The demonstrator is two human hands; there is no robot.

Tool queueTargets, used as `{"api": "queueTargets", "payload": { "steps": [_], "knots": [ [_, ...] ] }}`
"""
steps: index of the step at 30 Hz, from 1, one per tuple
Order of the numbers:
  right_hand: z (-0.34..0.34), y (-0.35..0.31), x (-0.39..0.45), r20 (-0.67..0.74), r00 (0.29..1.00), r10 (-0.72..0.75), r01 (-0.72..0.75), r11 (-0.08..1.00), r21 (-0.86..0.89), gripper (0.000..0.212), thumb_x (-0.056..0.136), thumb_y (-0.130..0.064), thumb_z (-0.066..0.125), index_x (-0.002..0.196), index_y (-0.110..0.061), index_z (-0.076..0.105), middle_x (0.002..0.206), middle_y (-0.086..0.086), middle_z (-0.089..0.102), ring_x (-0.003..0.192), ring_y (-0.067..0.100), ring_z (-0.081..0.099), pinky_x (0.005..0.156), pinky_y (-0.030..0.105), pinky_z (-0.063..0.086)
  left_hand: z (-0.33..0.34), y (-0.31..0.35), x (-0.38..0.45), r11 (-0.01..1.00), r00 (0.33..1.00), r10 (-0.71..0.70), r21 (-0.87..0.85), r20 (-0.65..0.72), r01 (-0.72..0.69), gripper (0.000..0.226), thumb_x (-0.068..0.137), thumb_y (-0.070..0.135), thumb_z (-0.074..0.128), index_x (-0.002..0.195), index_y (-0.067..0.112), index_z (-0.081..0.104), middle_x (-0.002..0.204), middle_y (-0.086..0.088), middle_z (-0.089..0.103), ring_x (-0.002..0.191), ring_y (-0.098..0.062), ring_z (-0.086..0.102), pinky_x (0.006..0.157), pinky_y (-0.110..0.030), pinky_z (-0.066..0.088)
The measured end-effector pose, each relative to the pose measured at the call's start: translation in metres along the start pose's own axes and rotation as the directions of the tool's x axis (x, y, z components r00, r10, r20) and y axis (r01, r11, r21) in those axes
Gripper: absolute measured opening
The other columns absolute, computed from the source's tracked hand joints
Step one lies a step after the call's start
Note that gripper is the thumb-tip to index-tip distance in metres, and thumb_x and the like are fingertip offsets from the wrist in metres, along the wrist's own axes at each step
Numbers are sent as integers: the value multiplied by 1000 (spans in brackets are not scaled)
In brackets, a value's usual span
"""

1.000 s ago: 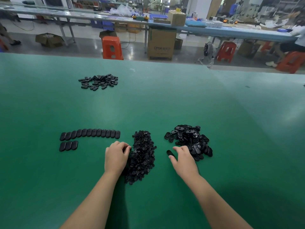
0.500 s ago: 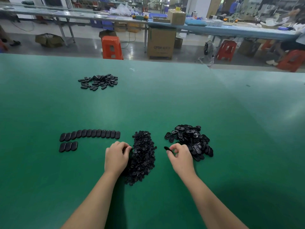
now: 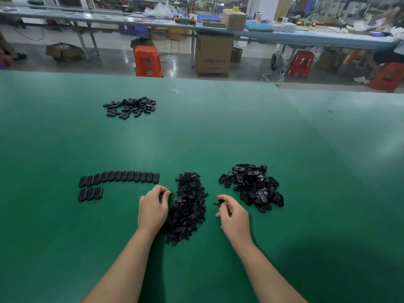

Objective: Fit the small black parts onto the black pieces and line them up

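Head view: on the green counter (image 3: 218,132), the right hand (image 3: 232,213) pinches one black piece (image 3: 218,202) in curled fingers, left of the piece pile (image 3: 253,185). The left hand (image 3: 153,207), fingers curled, pinches a small part (image 3: 169,194) at the small-parts heap (image 3: 189,206). Finished rows (image 3: 119,177) lie further left.

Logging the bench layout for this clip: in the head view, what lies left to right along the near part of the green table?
Lined-up rows of black pieces → left hand → pile of small black parts → right hand, pinching one black piece → loose heap of black pieces.
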State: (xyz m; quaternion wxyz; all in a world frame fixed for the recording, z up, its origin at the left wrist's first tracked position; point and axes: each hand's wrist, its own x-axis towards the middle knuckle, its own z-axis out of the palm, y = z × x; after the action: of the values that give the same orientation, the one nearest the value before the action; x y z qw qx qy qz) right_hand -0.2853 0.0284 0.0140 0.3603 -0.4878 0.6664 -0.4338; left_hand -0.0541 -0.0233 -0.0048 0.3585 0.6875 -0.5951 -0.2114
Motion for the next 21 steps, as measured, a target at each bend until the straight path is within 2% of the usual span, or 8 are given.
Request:
{"api": "queueTargets", "payload": {
  "steps": [3,6,10,14,16,18,19,21],
  "knots": [
    [0,1,1,-13,1000,-11,11,1000,1,19,102,-18,56,108,-30,69,86,-9,73,66,1,68,58,25,57,-2,1,-1,1000,1000,-7,-7,2,7,13,100,26,59,87,28,62,73,13,64,73,-16,58,84,-38,46],
    [1,3,2,-8,1000,-15,15,1000,-14,15,101,-17,60,104,-29,69,85,-9,73,71,3,70,59,28,59,-4,3,-2,1000,998,-26,-8,54,26,12,97,30,63,85,29,64,79,10,67,82,-23,61,80,-44,53],
    [0,5,2,-21,1000,-6,6,1000,20,23,100,-11,60,105,-33,66,83,-4,72,66,6,69,56,28,58,-8,8,-3,1000,997,-9,23,81,8,11,93,26,69,83,31,66,83,12,68,85,-21,62,85,-45,53],
    [1,2,1,-9,1000,7,-7,997,71,43,100,-11,60,124,-46,53,91,-9,71,61,6,66,53,28,57,-9,12,-5,996,996,76,31,46,-78,12,94,14,67,97,22,75,94,9,73,89,-16,66,92,-47,51],
    [1,3,2,-8,1000,13,-13,999,49,35,101,-12,59,121,-40,57,97,-10,72,61,7,67,53,27,57,-10,12,-5,996,995,86,35,39,-88,18,96,10,62,106,16,76,102,4,74,96,-17,66,97,-47,49],
    [1,4,3,-17,1000,20,-19,999,49,18,101,-12,59,111,-24,66,91,-7,74,62,8,68,49,24,54,-11,12,-4,996,996,79,31,44,-80,21,98,7,59,110,14,75,106,1,73,101,-20,66,99,-45,49],
    [1,5,3,-26,999,21,-19,998,52,13,101,-12,59,109,-21,66,86,-6,74,62,9,69,47,23,53,-12,11,-4,997,996,75,25,49,-77,23,98,6,58,111,13,75,108,0,73,103,-20,65,99,-40,49],
    [0,3,2,-37,999,16,-14,998,54,11,102,-13,58,103,-24,62,81,-7,73,64,10,70,47,23,53,-15,9,-3,997,995,74,10,69,-75,24,99,4,56,113,11,74,109,-1,72,103,-19,64,95,-29,47]
  ]
}}
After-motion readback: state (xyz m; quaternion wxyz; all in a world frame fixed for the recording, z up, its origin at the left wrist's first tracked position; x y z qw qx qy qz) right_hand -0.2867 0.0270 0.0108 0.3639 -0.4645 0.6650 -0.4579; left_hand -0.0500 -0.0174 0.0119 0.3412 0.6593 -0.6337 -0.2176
